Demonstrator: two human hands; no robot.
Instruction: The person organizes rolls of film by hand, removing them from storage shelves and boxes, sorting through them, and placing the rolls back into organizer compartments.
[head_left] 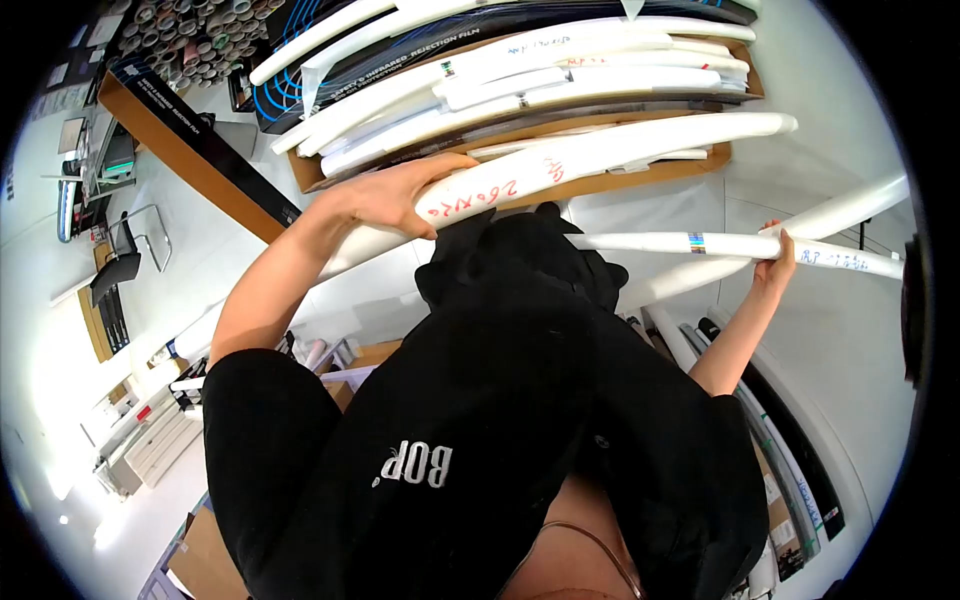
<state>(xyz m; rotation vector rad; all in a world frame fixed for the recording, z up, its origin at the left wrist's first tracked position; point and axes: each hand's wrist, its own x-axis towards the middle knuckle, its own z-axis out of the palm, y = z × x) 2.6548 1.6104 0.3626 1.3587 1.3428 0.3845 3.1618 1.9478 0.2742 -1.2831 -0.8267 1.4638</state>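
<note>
My left hand (400, 198) is wrapped round a thick white film roll (590, 155) with red handwriting, its thumb on the near side. This roll lies slantwise across the front of an open box of rolls. Off to the right, my right hand (775, 255) grips a thinner white roll (650, 243) with a small coloured label and blue writing. Another thick white roll (845, 212) crosses just behind that hand; I cannot tell whether the hand touches it. Black clothing hides the near ends of both right-hand rolls.
A long cardboard box (715, 158) of white rolls stands ahead, with a black film box (385, 65) behind it. A long black-and-brown box (200, 150) leans at left. Many roll ends (190, 40) are stacked far left. More rolls (790, 460) stand at lower right.
</note>
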